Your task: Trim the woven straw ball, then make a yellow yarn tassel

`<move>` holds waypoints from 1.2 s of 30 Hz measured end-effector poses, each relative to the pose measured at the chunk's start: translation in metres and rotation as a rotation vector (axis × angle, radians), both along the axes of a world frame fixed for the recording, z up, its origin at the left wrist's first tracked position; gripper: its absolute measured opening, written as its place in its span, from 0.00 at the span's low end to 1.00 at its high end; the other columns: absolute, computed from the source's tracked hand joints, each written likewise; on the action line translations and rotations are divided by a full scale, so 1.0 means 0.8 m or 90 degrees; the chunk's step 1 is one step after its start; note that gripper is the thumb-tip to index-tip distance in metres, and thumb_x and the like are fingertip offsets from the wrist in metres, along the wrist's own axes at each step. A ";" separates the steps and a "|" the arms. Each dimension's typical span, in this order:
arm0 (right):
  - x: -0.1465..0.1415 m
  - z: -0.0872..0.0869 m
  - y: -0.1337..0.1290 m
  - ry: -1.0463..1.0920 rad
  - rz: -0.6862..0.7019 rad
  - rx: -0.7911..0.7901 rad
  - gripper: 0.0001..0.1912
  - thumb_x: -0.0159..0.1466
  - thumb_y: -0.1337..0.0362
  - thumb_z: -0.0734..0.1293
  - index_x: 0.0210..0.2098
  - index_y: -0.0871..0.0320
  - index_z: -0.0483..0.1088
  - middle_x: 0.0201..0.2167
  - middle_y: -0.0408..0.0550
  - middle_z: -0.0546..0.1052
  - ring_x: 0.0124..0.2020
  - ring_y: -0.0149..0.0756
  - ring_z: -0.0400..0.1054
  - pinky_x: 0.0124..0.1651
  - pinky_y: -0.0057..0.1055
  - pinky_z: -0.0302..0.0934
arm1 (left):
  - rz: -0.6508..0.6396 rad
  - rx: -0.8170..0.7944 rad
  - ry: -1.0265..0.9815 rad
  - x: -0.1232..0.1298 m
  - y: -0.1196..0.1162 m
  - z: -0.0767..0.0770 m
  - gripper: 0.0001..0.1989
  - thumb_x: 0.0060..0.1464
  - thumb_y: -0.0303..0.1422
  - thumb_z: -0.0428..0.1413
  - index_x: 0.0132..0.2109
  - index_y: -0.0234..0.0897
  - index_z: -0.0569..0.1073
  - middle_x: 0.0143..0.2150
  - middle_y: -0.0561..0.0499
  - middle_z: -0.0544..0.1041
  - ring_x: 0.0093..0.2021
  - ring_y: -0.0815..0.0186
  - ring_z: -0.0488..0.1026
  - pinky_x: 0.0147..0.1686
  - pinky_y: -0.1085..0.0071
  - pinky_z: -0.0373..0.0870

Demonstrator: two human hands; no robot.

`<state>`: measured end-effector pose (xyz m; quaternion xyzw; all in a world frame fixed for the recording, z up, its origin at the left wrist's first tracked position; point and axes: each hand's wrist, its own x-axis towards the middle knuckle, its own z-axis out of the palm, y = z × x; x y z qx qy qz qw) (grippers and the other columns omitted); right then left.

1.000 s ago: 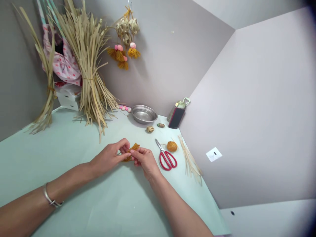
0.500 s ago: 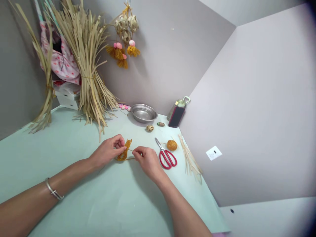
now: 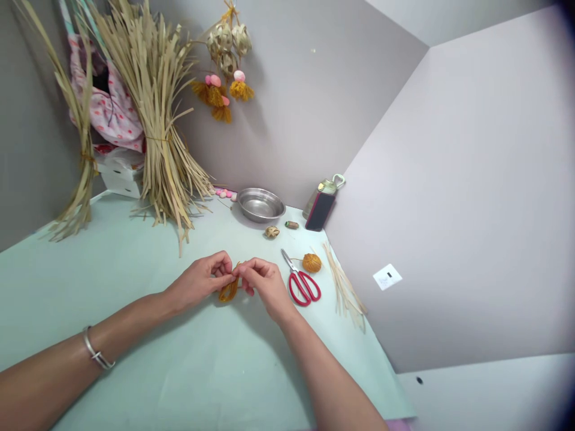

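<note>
Worktop [image 3: 179, 383], pale green, left to lower center; left hand [image 3: 197, 282] and right hand [image 3: 267, 287] on looped mustard yarn [image 3: 228, 293], mid-frame.
Straw bundle [image 3: 155, 120] upright, upper left, dotted bag [image 3: 114, 117] beside it; left fingers [image 3: 224, 279] pinched narrow on looped mustard yarn, right fingers [image 3: 247, 274] narrow too, meeting at its upper end, exact grip partly hidden; hanging ornaments [image 3: 226, 51] on wall, top, left of center; metal bowl [image 3: 261, 205] near center, above hands; pale strips [image 3: 344, 284] right of center; red-handled scissors [image 3: 302, 286], slightly open, just right of right hand; phone [image 3: 320, 211] leaning on bottle [image 3: 327, 187], upper right of hands; mustard yarn ball [image 3: 311, 263] near scissors; woven ball [image 3: 272, 232] below bowl; small spool [image 3: 291, 225] to its right.
</note>
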<state>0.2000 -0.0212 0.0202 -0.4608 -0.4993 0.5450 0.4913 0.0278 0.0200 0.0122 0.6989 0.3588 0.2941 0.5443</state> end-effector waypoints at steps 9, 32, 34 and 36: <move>0.009 -0.007 0.005 0.033 0.010 -0.048 0.11 0.57 0.58 0.70 0.26 0.60 0.73 0.26 0.45 0.77 0.22 0.27 0.63 0.24 0.25 0.57 | -0.142 -0.019 0.022 -0.004 0.002 0.004 0.08 0.55 0.30 0.50 0.41 0.40 0.71 0.39 0.51 0.78 0.42 0.59 0.75 0.44 0.65 0.69; 0.009 -0.009 0.002 -0.077 0.129 -0.113 0.06 0.54 0.64 0.70 0.30 0.61 0.75 0.24 0.42 0.75 0.22 0.26 0.63 0.26 0.25 0.59 | -0.051 0.125 0.200 -0.019 0.017 0.012 0.09 0.52 0.38 0.57 0.41 0.44 0.73 0.30 0.54 0.78 0.37 0.58 0.71 0.38 0.67 0.62; 0.008 -0.009 0.000 -0.085 0.137 -0.113 0.08 0.55 0.63 0.71 0.32 0.61 0.76 0.25 0.42 0.75 0.22 0.26 0.63 0.27 0.25 0.59 | -0.055 0.068 0.162 -0.021 0.019 0.013 0.11 0.53 0.40 0.57 0.43 0.44 0.71 0.31 0.56 0.77 0.34 0.61 0.71 0.35 0.68 0.63; 0.007 -0.009 -0.002 -0.094 0.147 -0.107 0.09 0.55 0.62 0.71 0.32 0.61 0.77 0.25 0.43 0.75 0.23 0.26 0.63 0.28 0.26 0.59 | -0.062 0.016 0.104 -0.020 0.017 0.014 0.12 0.53 0.39 0.58 0.44 0.43 0.69 0.30 0.56 0.77 0.33 0.62 0.71 0.34 0.69 0.64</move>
